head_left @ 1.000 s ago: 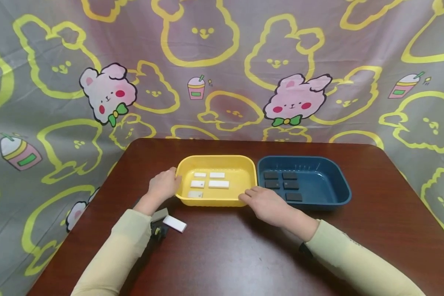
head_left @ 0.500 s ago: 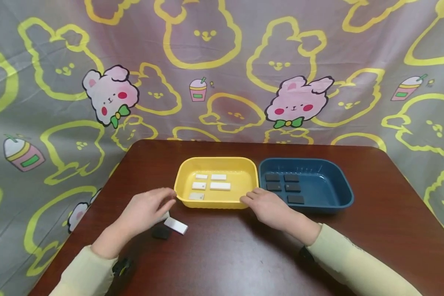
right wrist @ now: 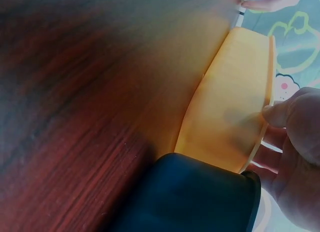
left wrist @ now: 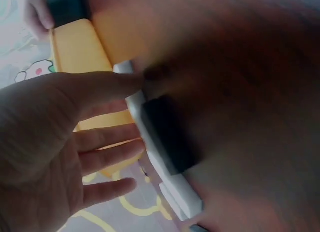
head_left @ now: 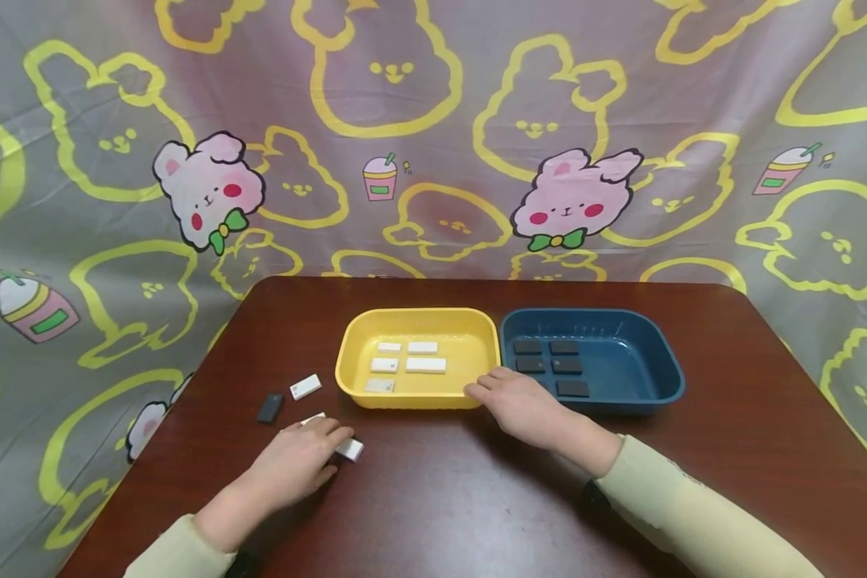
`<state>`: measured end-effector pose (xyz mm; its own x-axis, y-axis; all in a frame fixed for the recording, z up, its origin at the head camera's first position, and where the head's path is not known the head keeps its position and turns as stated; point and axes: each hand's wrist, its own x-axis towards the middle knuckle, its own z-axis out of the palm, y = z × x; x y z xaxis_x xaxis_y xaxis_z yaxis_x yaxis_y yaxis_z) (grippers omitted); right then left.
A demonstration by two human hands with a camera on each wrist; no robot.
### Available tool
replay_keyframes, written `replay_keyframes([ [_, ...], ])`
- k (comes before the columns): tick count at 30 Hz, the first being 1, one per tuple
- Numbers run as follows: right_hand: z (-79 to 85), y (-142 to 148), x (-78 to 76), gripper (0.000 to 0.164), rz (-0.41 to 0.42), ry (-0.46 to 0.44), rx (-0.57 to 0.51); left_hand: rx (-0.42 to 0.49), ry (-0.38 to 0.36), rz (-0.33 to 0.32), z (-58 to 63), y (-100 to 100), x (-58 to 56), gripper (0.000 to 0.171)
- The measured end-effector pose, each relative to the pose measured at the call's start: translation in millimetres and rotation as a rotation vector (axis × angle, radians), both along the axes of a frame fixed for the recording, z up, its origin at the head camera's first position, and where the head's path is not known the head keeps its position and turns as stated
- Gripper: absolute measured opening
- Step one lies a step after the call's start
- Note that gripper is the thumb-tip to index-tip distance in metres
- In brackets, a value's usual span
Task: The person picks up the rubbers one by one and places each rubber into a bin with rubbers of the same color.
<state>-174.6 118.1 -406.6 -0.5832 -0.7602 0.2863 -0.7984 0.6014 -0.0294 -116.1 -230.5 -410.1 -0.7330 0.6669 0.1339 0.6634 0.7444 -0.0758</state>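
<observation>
My left hand [head_left: 296,461] reaches over a white rectangular block [head_left: 350,449] on the table, its fingers fairly straight. In the head view the thumb lies in front of the block with a small gap, and the hand covers much of it. Another pale block [head_left: 313,419] shows partly behind the fingers. In the left wrist view a dark block [left wrist: 169,134] lies in front of the white ones. My right hand [head_left: 523,405] holds the front right rim of a yellow plastic tray [head_left: 412,400]; its thumb [right wrist: 276,113] is outside the wall.
Several white blocks [head_left: 426,366] lie in rows inside the yellow tray. A blue tray [head_left: 636,405] adjoins it on the right, with several black blocks [head_left: 573,389] inside. Left of the yellow tray lie a white block [head_left: 306,387] and a dark block [head_left: 270,408].
My left hand has let go of the yellow tray's left rim and moved toward me, down to the loose blocks. My right hand stays on the tray's rim.
</observation>
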Motion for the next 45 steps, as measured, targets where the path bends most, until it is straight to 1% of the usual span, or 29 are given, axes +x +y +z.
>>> replay_keyframes([
  [7, 1.1, -1, 0.1, 0.022, 0.008, 0.013, -0.005, -0.009, 0.093, -0.028, -5.0, -2, -5.0, 0.029],
  [11, 1.8, -1, -0.2, 0.023, 0.005, 0.004, 0.002, -0.015, 0.127, -0.038, -6.3, -1, -7.7, 0.022],
  [19, 1.2, -1, -0.3, 0.022, 0.006, 0.004, -0.003, -0.039, 0.157, -0.05, -7.2, 0, -10.5, 0.021],
  [23, 0.1, -1, -0.1, 0.022, 0.003, 0.003, 0.001, -0.028, 0.168, -0.059, -2.4, 4, -10.5, 0.021],
  [26, 0.1, -2, 0.4, 0.022, -0.006, -0.021, 0.001, -0.003, 0.162, -0.073, 6.8, 9, -8.7, 0.021],
  [29, 0.8, -2, 1.2, 0.024, -0.017, -0.053, -0.001, 0.046, 0.122, -0.098, 21.2, 17, -5.7, 0.022],
  [33, 1.3, -2, 1.8, 0.025, -0.025, -0.08, -0.008, 0.119, 0.05, -0.133, 47.0, 31, -2.5, 0.024],
  [35, 1.2, -2, 1.9, 0.026, -0.027, -0.086, -0.012, 0.138, 0.033, -0.143, 60.7, 38, -2.5, 0.024],
  [37, 0.9, -2, 2.0, 0.026, -0.027, -0.087, -0.012, 0.142, 0.031, -0.151, 73.1, 44, -4.7, 0.024],
  [39, 0.7, -3, 1.9, 0.027, -0.027, -0.086, -0.01, 0.134, 0.04, -0.154, 82.8, 50, -9.7, 0.026],
  [41, 0.5, -3, 1.9, 0.027, -0.027, -0.084, -0.009, 0.121, 0.04, -0.149, 89.7, 57, -17.6, 0.028],
  [43, 0.4, -3, 1.5, 0.026, -0.024, -0.08, -0.007, 0.111, 0.002, -0.132, 94.9, 63, -28.4, 0.028],
  [45, 0.8, -3, 1.1, 0.026, -0.024, -0.08, -0.007, 0.103, -0.054, -0.11, 98.7, 68, -41.6, 0.028],
])
